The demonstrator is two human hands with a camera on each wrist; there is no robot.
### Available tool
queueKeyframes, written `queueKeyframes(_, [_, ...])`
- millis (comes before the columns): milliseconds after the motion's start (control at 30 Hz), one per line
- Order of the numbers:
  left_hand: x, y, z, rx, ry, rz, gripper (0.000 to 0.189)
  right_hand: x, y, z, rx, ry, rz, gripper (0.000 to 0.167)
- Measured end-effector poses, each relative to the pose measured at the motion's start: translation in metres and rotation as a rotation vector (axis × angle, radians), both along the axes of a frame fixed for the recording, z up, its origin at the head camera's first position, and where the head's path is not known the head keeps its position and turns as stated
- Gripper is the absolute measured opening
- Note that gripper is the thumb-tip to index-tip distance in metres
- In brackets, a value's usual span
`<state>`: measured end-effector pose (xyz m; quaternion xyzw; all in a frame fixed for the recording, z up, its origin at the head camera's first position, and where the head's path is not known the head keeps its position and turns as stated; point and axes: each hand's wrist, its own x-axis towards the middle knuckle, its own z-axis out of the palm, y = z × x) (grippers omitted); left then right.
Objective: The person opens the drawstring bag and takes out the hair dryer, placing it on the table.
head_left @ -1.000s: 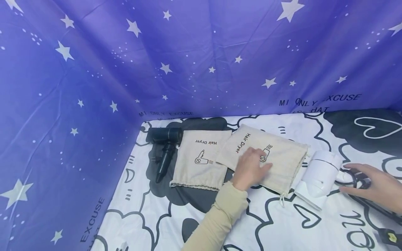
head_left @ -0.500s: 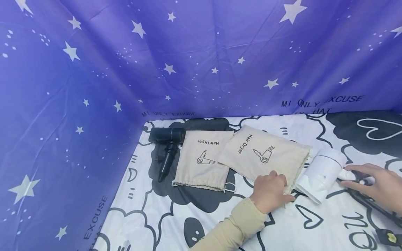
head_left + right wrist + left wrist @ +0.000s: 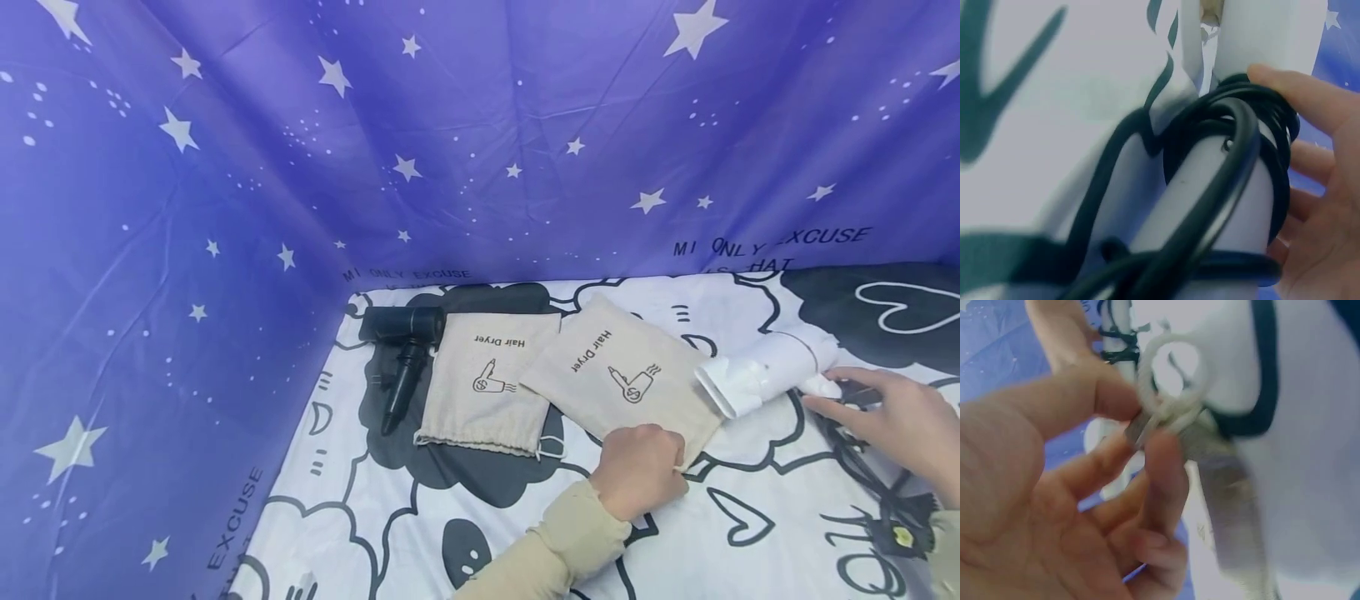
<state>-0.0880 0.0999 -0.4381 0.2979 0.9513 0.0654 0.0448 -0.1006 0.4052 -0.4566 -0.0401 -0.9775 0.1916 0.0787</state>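
Observation:
My left hand (image 3: 641,471) pinches the drawstring corner of a beige cloth bag (image 3: 611,367) printed "Hair Dryer". Close up in the left wrist view, thumb and fingertips hold the bag's hem, and a white cord loop (image 3: 1146,372) stands out above them. My right hand (image 3: 900,417) grips a white hair dryer (image 3: 772,367) at its handle, thumb on one side and fingers on the other. The dryer's flat nozzle points left, right at the bag's open end. A black cord (image 3: 1229,181) winds round the handle in the right wrist view.
A second "Hair Dryer" bag (image 3: 491,383) lies flat to the left, tucked against the first. Beyond it sits a black hair dryer (image 3: 405,325) with its handle toward me. A blue star-patterned curtain (image 3: 525,167) closes off the back and left of the patterned cloth (image 3: 750,567).
My left hand has slid from the bag's middle to its drawstring corner. My right hand has turned the white dryer so its nozzle swings toward the bag.

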Motion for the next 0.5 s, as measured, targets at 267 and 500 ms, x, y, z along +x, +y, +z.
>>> queueKeyframes(267, [0.002, -0.024, 0.011, -0.063, -0.133, -0.072, 0.038, -0.015, -0.006, 0.005, -0.009, -0.103, -0.103, 0.078])
queueKeyframes(500, [-0.002, -0.045, 0.015, -0.036, -0.198, -0.098, 0.031, -0.024, -0.015, 0.009, -0.043, -0.15, -0.184, 0.074])
